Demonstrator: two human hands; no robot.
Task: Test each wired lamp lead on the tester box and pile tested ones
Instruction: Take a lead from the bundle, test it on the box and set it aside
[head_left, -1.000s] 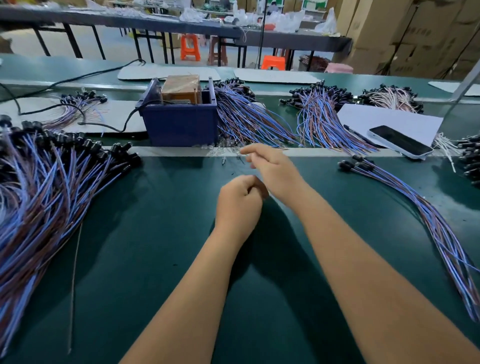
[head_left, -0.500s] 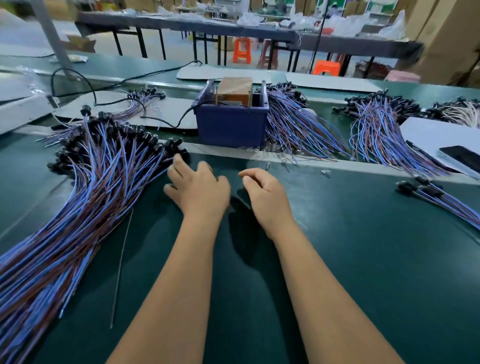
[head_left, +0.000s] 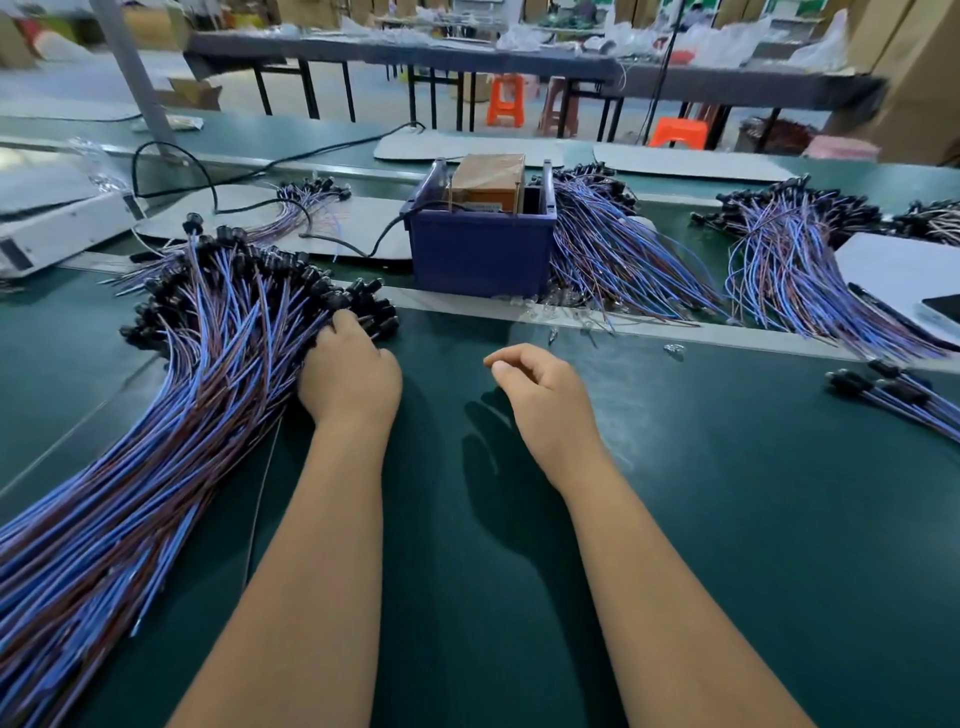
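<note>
Our left hand (head_left: 349, 375) lies palm-down on the big pile of leads (head_left: 156, 441), fingers buried among the black sockets — whether they pinch one, we cannot tell. Our right hand (head_left: 543, 400) hovers loosely curled and empty over the green table (head_left: 727, 519), the blue tester box (head_left: 480, 249) just beyond it.

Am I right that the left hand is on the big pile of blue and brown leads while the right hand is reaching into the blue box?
Not quite. The left hand is indeed on the big pile of leads, but the right hand is not in the blue box. The head view shows it hovering loosely curled and empty over the green table, in front of the box.
</note>
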